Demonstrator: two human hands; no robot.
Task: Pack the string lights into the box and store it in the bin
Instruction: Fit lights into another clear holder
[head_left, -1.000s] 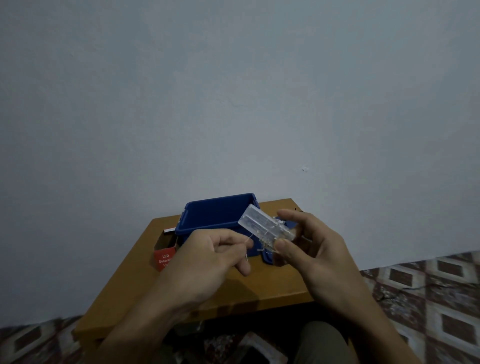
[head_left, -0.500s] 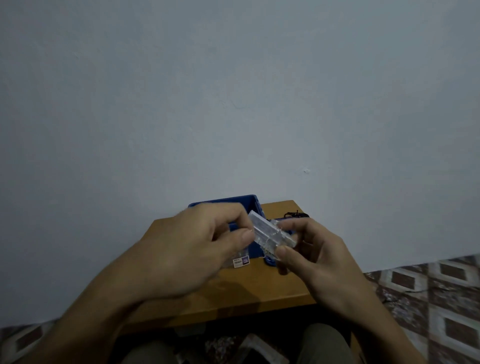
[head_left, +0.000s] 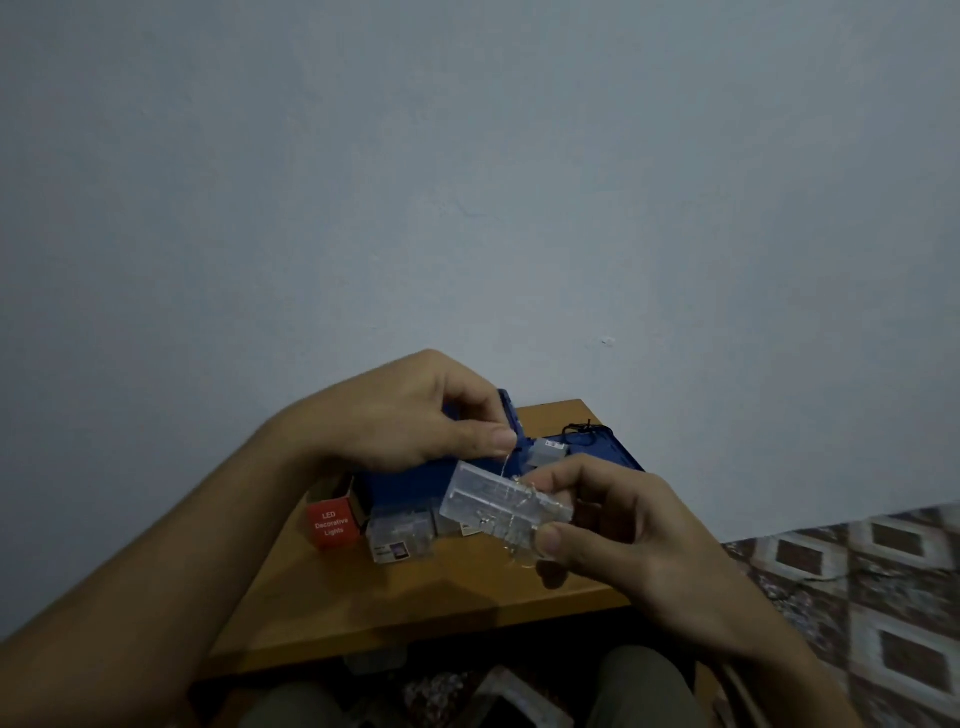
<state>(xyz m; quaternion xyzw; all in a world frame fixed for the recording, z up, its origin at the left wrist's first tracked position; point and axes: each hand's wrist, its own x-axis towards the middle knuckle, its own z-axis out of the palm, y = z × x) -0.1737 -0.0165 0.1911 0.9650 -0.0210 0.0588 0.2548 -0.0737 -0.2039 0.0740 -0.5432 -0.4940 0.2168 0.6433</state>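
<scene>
The string lights (head_left: 511, 512), a fine wire wound around a clear plastic battery case, were held in the air above the middle of the tabletop (head_left: 415, 597). Behind them, a blue bin (head_left: 514, 421) sat toward the far edge, largely hidden by the hands, with its blue lid (head_left: 618, 447) near the far right corner. A red box (head_left: 331, 522) printed "LED Decorative Lights" stood at the left edge beside the bin, and clear packets (head_left: 397, 532) lay just in front of it. The right hand (head_left: 623, 525) was clamped on the case's right end, thumb beneath, fingers on top. The left hand (head_left: 410, 415) pinched the wire's free strand between thumb and forefinger just above the case.
</scene>
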